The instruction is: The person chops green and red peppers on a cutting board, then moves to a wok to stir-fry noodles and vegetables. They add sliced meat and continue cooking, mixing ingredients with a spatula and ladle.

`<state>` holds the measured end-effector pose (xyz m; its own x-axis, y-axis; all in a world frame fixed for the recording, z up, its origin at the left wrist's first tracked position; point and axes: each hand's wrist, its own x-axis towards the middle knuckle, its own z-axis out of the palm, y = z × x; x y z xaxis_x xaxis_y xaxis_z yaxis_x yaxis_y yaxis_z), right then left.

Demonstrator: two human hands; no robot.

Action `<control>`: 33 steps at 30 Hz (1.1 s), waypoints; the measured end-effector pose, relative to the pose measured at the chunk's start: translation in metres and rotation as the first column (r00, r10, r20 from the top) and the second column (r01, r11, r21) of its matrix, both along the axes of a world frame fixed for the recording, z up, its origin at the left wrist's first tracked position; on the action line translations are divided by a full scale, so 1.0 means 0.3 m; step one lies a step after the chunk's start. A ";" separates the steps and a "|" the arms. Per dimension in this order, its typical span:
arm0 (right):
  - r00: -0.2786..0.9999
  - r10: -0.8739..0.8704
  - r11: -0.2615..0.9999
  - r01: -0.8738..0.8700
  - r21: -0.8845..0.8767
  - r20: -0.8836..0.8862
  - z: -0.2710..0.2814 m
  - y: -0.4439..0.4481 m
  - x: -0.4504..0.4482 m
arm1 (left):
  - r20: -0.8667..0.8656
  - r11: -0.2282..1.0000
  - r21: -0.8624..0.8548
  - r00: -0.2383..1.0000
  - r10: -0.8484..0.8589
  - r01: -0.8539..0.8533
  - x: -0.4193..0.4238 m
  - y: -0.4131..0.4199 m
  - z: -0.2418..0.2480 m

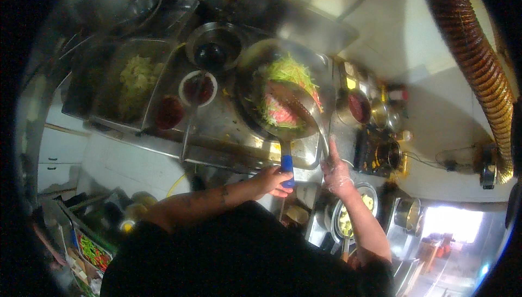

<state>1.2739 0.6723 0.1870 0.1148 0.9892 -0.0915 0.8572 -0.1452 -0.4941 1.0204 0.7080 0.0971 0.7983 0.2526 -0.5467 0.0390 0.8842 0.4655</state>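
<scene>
My left hand grips the blue-sleeved handle of a wok on the stove. In the wok lie pale green shredded vegetables and pink strips, perhaps meat. My right hand is closed around the metal handle of a large perforated skimmer. The skimmer's bowl reaches over the food and hides part of it. A clear film, perhaps a plastic glove, covers part of my right hand.
Left of the wok stand a metal bowl, a white-rimmed bowl of dark red sauce and a tray with pale chopped food. At right are a pot with red contents and a steel bowl of yellowish pieces. A ribbed duct hangs above.
</scene>
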 end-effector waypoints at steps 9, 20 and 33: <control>0.998 0.000 1.000 0.000 0.003 0.062 0.023 0.093 -0.049 | 0.008 0.999 0.034 1.000 0.021 -0.021 0.006 -0.003 -0.005; 0.985 -0.114 0.983 0.130 -0.128 0.128 -0.070 0.265 -0.156 | 0.019 0.997 0.012 0.997 0.077 -0.077 0.007 -0.016 0.013; 0.981 -0.106 0.993 0.095 0.072 0.165 -0.104 0.398 0.050 | 0.042 0.994 0.038 0.994 0.104 -0.106 0.007 -0.026 -0.017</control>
<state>1.2888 0.7916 0.1558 0.2222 0.9750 0.0006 0.9116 -0.2075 -0.3547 1.0226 0.7002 0.0921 0.7872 0.3573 -0.5027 -0.0724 0.8630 0.4999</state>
